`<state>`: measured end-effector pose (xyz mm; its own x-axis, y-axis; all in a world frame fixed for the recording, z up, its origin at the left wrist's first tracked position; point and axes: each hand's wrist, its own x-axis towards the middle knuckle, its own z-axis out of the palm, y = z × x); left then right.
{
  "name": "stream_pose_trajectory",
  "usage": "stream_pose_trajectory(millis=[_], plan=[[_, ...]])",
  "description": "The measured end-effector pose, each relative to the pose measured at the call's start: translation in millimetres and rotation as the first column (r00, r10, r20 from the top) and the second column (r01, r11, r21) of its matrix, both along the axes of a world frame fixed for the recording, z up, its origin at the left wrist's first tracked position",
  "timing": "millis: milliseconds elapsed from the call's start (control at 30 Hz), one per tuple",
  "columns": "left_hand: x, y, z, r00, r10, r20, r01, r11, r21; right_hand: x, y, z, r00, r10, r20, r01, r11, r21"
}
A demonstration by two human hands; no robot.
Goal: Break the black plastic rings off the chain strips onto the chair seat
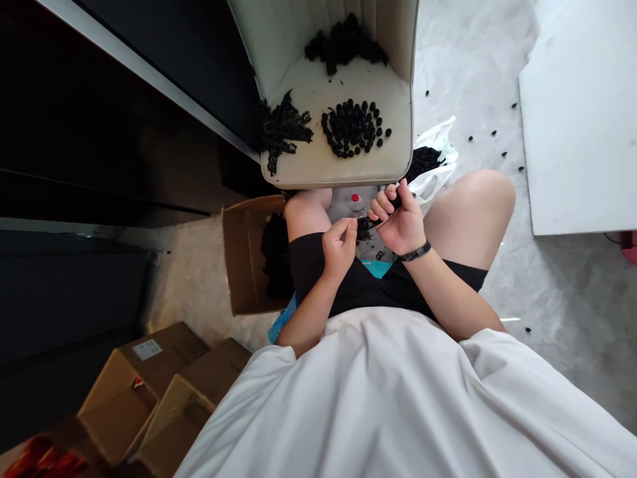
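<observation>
home piecework corner: cardboard boxes (149,392), a chair seat (318,166) heaped with black parts (354,127).

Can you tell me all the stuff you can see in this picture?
chair seat: one, cream, in front of the knees
round caps: many, black, clustered on the seat
strips pile: one heap, black, seat's left edge
back pile: one heap, black, against the chair back
open box: one, brown cardboard, by the left knee, dark parts inside
plastic bag: one, clear, holding black parts, by the right knee
loose caps: several, black, scattered on the grey floor
board: one, white, on the floor at right
cardboard boxes: two, brown, lower left
left hand: pinches a small black piece
right hand: grips a black piece, wristband on
</observation>
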<state>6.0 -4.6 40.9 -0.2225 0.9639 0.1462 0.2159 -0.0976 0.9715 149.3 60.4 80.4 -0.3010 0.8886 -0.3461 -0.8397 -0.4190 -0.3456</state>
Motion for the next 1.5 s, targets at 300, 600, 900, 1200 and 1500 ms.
stream_pose_trajectory(millis=[300,600,900,1200,1500], plan=[[19.5,8.2,-3.4,0.618,0.232,0.751,0.084,0.931,-0.356,-0.5,-3.8,-7.0,0.996,-0.004,-0.085,-0.001,0.998,-0.059],[21.0,3.3,-5.8,0.661,0.270,0.700,0.133,0.876,-0.463,-6.6,-4.0,-21.4,0.991,0.031,-0.133,-0.039,0.998,-0.057],[16.6,-2.8,-8.6,0.767,0.078,0.637,0.189,0.921,-0.341,-3.2,-6.3,-16.3,0.993,0.079,-0.082,-0.085,0.993,-0.077],[8.8,2.2,-21.5,0.863,0.078,0.499,0.078,0.955,-0.285,-2.0,-6.7,-32.4,0.906,-0.033,0.422,-0.047,0.983,0.178],[7.1,-3.0,1.3,0.973,0.120,0.199,-0.106,0.991,-0.077,25.8,-42.0,-27.7,0.243,-0.433,0.868,-0.353,0.794,0.495]])
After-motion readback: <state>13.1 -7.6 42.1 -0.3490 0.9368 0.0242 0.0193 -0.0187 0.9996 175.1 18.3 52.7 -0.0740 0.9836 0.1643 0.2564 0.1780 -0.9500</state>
